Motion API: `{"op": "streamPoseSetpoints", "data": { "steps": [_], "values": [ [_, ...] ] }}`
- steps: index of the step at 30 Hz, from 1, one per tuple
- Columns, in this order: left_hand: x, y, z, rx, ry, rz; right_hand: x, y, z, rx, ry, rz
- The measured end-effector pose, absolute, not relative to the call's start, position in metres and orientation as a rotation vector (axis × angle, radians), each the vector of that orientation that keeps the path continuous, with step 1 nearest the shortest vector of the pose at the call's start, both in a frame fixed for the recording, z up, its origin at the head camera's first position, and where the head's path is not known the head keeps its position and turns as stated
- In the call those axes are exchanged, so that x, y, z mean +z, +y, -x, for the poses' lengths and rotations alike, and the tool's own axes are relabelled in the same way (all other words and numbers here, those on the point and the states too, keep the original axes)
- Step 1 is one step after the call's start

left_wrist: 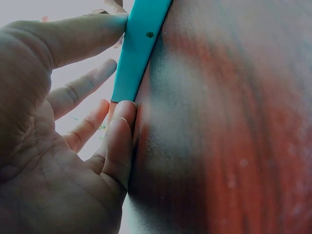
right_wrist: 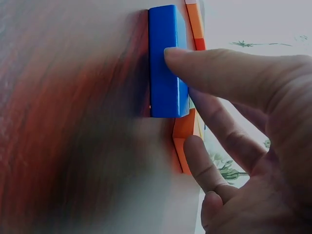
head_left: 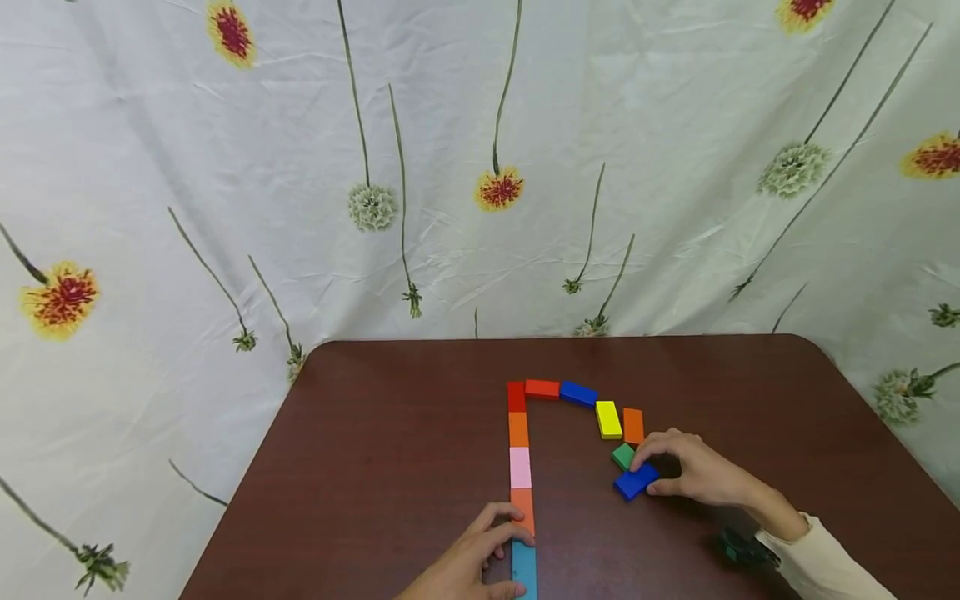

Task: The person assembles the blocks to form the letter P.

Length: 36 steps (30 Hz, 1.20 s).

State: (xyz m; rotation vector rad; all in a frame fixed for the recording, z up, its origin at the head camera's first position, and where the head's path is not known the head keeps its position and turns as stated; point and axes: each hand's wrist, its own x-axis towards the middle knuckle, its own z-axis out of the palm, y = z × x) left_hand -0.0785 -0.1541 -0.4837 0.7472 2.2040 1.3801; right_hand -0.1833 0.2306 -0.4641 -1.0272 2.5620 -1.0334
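My right hand (head_left: 701, 471) pinches a dark blue block (head_left: 637, 481) between thumb and fingers. In the right wrist view, its thumb lies on the near face of this block (right_wrist: 163, 63). Right behind it is a green block (head_left: 622, 456), partly covered by the fingers. With curled fingers, my left hand (head_left: 480, 554) holds a light blue block (head_left: 524, 567) at the near end of a straight row. Its fingertips reach over the joint with an orange block (head_left: 522, 504). The left wrist view has the thumb against the side of the light blue block (left_wrist: 139, 48).
Beyond the orange block, the row runs through a pink block (head_left: 520, 467) and another orange one to a red block (head_left: 516, 397). From there a curve of red, blue (head_left: 578, 393), yellow (head_left: 609, 420) and orange (head_left: 633, 426) blocks bends right on the brown table (head_left: 360, 450).
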Motion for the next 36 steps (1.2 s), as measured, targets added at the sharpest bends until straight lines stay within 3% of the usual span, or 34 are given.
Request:
{"op": "streamPoseSetpoints", "data": {
  "steps": [24,36],
  "values": [
    [-0.485,-0.155,0.077,1.400,2.196,-0.800,-0.463,0.227,0.174,-1.002,2.535,0.942],
    [-0.486,-0.155,0.080,1.390,2.189,-0.771,-0.469,0.237,0.189,-1.231,2.079,1.182]
  ]
}}
